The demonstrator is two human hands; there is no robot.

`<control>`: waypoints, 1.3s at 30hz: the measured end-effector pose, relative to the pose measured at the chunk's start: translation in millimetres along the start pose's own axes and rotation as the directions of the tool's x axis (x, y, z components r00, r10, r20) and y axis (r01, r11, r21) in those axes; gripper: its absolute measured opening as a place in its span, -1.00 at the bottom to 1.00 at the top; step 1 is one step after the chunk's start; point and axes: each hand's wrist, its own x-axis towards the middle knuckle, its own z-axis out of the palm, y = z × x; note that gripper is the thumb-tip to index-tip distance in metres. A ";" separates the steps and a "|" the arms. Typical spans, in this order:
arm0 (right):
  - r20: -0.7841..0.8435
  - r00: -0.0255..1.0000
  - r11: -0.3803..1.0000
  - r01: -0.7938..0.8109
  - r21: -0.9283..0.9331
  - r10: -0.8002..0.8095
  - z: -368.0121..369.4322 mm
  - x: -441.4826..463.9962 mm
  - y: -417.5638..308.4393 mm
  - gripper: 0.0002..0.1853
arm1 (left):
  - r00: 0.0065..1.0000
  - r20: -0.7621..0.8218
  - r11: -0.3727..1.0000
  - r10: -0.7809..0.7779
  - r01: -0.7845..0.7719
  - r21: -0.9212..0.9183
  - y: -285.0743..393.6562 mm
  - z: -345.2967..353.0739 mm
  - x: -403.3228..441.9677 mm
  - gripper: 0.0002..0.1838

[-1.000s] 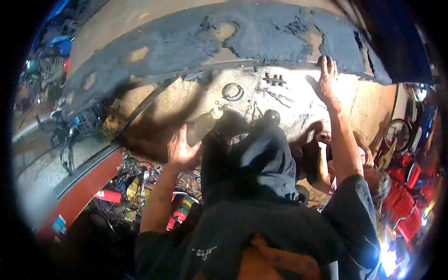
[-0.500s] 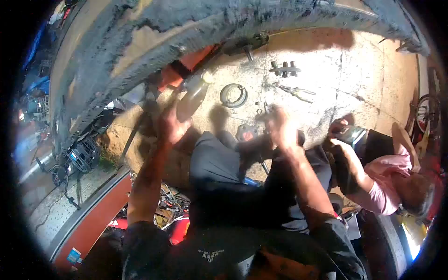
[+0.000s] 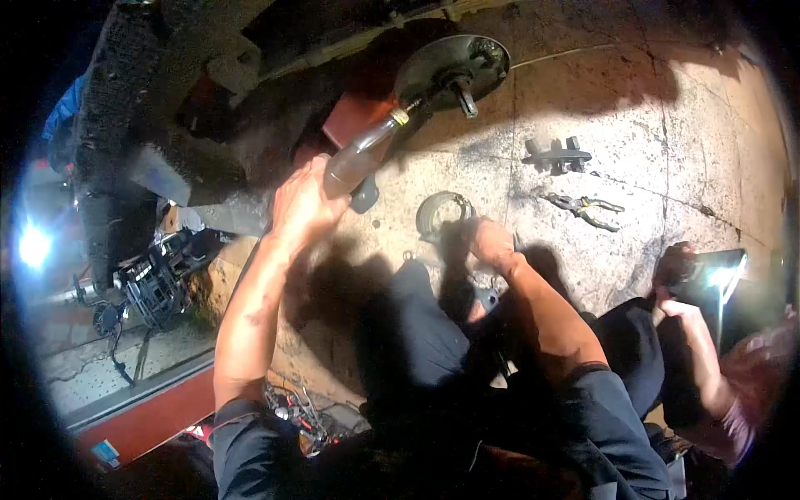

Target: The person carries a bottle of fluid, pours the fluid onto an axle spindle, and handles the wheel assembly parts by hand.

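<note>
Bottle [image 3: 357, 163] sits in your left hand [image 3: 304, 200], fingers closed around its lower end. Its long axis slants away from you and rightward, yellowish neck [image 3: 400, 117] beside the round metal disc [image 3: 433, 77] toward the floor's [image 3: 487, 171] far edge; contact is unclear. Your left hand is nearer the disc. Your right hand [image 3: 492, 242], fingers curled, is by the ring [image 3: 431, 215]; I can't make out whether it holds anything.

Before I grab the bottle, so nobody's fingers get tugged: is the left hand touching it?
Touching: in the head view, the left hand grips the bottle at the end away from its yellowish cap.
</note>
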 end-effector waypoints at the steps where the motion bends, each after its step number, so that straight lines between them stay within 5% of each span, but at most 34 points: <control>1: 0.026 0.999 0.999 -0.031 -0.008 0.031 -1.3 3.0 2.9 -0.70 | 1.000 -0.007 1.000 0.005 -0.004 0.012 -0.8 6.6 2.7 -0.39; 7: 0.042 0.999 1.000 -0.019 0.020 0.019 -4.6 0.2 23.4 -0.66 | 0.995 0.003 0.995 -0.097 0.097 -0.003 4.6 22.9 -0.3 -0.37; 10: 0.151 0.988 0.981 0.014 -0.193 0.016 -0.3 12.9 24.4 -0.68 | 0.996 -0.048 0.997 -0.075 0.075 0.005 1.9 25.2 -0.6 -0.41; 13: 0.025 0.999 0.999 0.036 0.034 -0.037 21.9 23.4 19.3 -0.71 | 0.995 -0.093 0.999 -0.025 0.030 0.042 -2.3 29.5 -3.6 -0.45; 16: 0.069 0.994 0.992 0.086 -0.093 -0.079 24.4 25.1 2.9 -0.72 | 0.995 -0.089 0.998 -0.035 0.040 0.052 1.8 24.6 -9.0 -0.48; 19: -0.063 0.986 0.986 0.155 0.061 -0.151 37.1 21.5 -2.3 -0.74 | 0.995 -0.099 0.998 -0.024 0.030 0.064 4.4 24.2 -12.3 -0.50; 31: 0.044 0.995 0.996 0.087 0.034 -0.088 32.7 29.1 -14.2 -0.72 | 0.988 -0.154 0.984 0.034 -0.006 0.177 14.4 8.9 -10.8 -0.54; 34: -0.123 0.992 0.938 0.058 0.343 -0.016 26.3 28.6 -25.1 -0.66 | 0.989 -0.136 0.973 0.050 -0.018 0.228 17.6 3.2 -9.5 -0.55; 39: -0.359 0.932 0.783 0.191 0.591 0.043 19.0 45.1 -38.5 -0.56 | 0.990 -0.140 0.979 0.036 -0.007 0.204 18.1 1.5 -12.7 -0.53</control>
